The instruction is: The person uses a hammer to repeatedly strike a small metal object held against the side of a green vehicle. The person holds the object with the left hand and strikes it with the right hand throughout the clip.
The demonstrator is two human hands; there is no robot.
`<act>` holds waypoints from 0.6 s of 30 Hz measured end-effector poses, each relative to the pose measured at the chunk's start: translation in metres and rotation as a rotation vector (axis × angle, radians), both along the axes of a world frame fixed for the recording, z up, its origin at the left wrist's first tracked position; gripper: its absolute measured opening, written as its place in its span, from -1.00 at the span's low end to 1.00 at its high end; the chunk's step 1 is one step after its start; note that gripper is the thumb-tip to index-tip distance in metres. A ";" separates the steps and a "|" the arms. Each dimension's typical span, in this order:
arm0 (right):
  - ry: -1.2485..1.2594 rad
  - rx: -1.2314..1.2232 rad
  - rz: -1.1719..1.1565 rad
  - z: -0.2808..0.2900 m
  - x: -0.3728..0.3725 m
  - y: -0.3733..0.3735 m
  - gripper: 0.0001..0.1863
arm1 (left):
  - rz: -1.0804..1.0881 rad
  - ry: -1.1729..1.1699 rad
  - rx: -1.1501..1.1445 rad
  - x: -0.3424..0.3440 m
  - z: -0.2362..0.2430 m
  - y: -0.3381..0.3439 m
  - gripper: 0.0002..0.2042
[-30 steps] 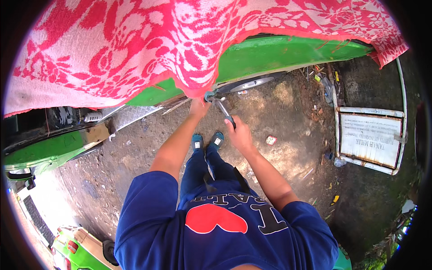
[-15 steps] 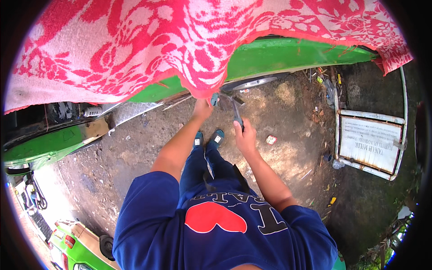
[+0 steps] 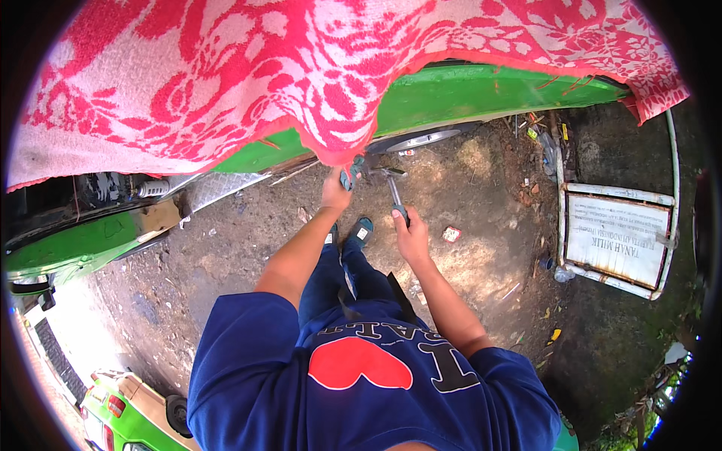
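My right hand (image 3: 412, 231) is wrapped round the dark grip of a hammer (image 3: 397, 197). The hammer's metal shaft points away from me, its head just right of my left hand. Closed on a small blue-grey object (image 3: 347, 180), my left hand (image 3: 335, 191) sits at the hanging tip of a red and pink patterned cloth (image 3: 338, 113). The object's kind is not clear. Beneath the cloth shows the green body panel (image 3: 451, 94) of a car. The hammer head and the left hand's object are close together, and I cannot tell whether they touch.
A car wheel (image 3: 421, 140) lies behind the hammer. On the right stands a white metal-framed sign (image 3: 613, 239). Another green panel (image 3: 75, 237) and a spray can (image 3: 153, 188) are at the left. A green car (image 3: 124, 413) is at lower left. Litter dots the dirt ground (image 3: 481, 225).
The hammer has swung slightly, its head now a little lower and further left. My left hand has shifted slightly toward me with its blue-grey object, which shows more clearly.
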State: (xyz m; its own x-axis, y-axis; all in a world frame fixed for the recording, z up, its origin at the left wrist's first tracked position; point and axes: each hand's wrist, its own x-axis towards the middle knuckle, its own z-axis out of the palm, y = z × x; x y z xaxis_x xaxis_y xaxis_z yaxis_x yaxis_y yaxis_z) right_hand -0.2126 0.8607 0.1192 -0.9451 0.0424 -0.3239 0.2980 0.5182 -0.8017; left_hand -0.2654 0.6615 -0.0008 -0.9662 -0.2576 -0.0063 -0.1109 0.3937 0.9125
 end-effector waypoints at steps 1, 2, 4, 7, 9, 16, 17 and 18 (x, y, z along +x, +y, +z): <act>-0.002 -0.011 -0.007 -0.002 0.000 0.003 -0.67 | -0.001 0.006 0.043 0.001 0.004 -0.002 -0.62; -0.004 -0.022 -0.014 -0.003 0.001 0.005 -0.67 | -0.002 0.012 0.086 0.002 0.007 -0.005 -0.62; -0.020 0.001 -0.004 -0.002 0.003 0.008 -0.66 | -0.035 0.019 0.087 0.007 0.011 -0.010 -0.62; -0.013 0.001 -0.013 -0.002 0.004 0.010 -0.65 | -0.127 -0.004 0.032 0.017 0.017 -0.013 -0.63; -0.019 -0.004 -0.030 -0.004 0.006 0.013 -0.65 | -0.184 -0.056 0.088 0.022 0.026 -0.007 -0.63; -0.026 -0.007 -0.020 -0.004 0.005 0.012 -0.65 | -0.107 0.003 0.094 0.025 0.025 -0.020 -0.65; -0.029 -0.010 -0.015 -0.004 0.005 0.011 -0.65 | -0.106 0.039 0.067 0.024 0.027 -0.023 -0.65; -0.027 -0.017 -0.010 -0.003 0.006 0.010 -0.66 | -0.105 0.074 0.040 0.024 0.029 -0.025 -0.66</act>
State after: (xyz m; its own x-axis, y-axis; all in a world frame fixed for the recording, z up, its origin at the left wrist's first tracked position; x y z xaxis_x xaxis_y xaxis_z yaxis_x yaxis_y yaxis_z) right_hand -0.2068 0.8706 0.1163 -0.9356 0.0458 -0.3500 0.3246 0.5015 -0.8020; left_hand -0.2412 0.6368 0.0286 -0.9861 -0.1556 0.0581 -0.0023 0.3625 0.9320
